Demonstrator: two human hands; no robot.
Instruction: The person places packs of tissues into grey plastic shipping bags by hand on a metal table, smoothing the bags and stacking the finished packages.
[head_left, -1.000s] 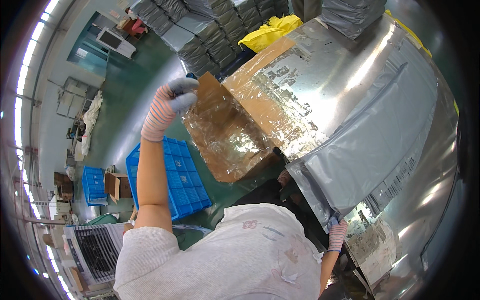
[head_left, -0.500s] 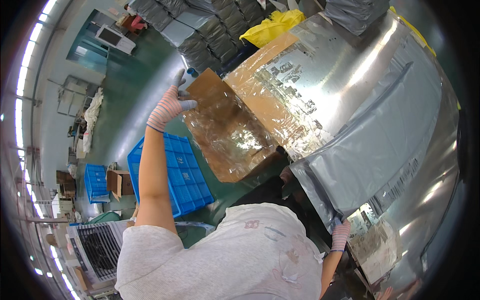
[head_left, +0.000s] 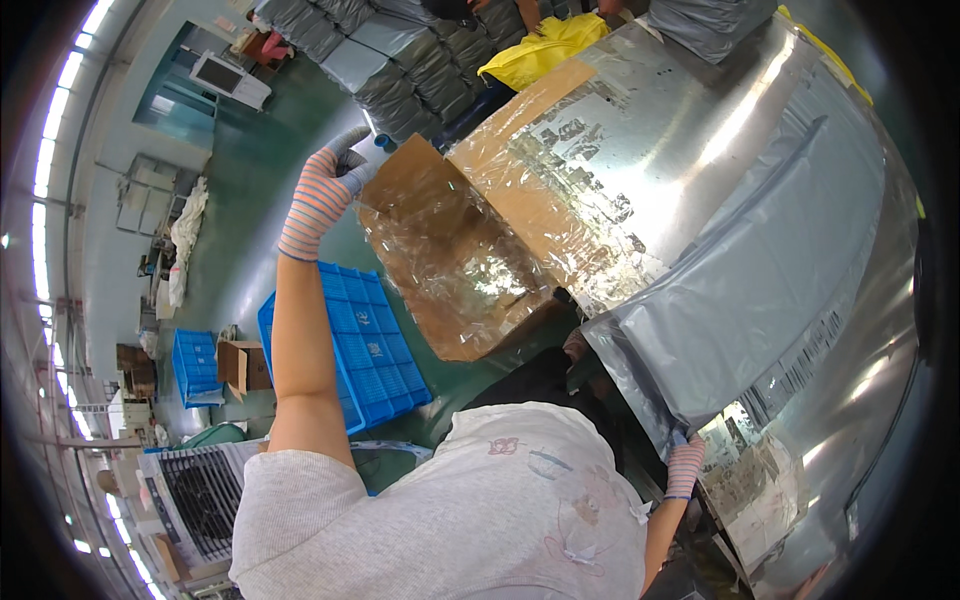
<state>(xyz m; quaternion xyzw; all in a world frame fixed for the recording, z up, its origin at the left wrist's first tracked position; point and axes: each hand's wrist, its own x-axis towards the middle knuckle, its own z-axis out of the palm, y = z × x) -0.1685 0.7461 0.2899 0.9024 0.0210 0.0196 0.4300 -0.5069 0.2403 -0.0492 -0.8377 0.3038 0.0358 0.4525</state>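
Note:
My left hand (head_left: 325,195), in a striped glove with grey fingertips, is raised beside the upper left corner of a brown cardboard panel (head_left: 430,250) covered in crinkled clear tape. Its fingers are bent but apart, and I see nothing held between them. On the metal table (head_left: 690,130) lies a large, flat grey plastic bag (head_left: 740,290) with a printed label along its near side. My right hand (head_left: 684,468), gloved alike, is closed on the bag's near corner at the table edge. Its fingertips are partly hidden by the plastic.
A blue plastic crate (head_left: 372,345) stands on the floor below my left arm. Stacked grey packages (head_left: 400,75) and a yellow sack (head_left: 545,50) are at the back, where another person's arms show. A grey slatted appliance (head_left: 205,500) stands at lower left.
My left hand has shifted slightly left, its fingers bending more. My right hand stays at the bag's corner. Another person's head and arms have come into view behind the yellow sack.

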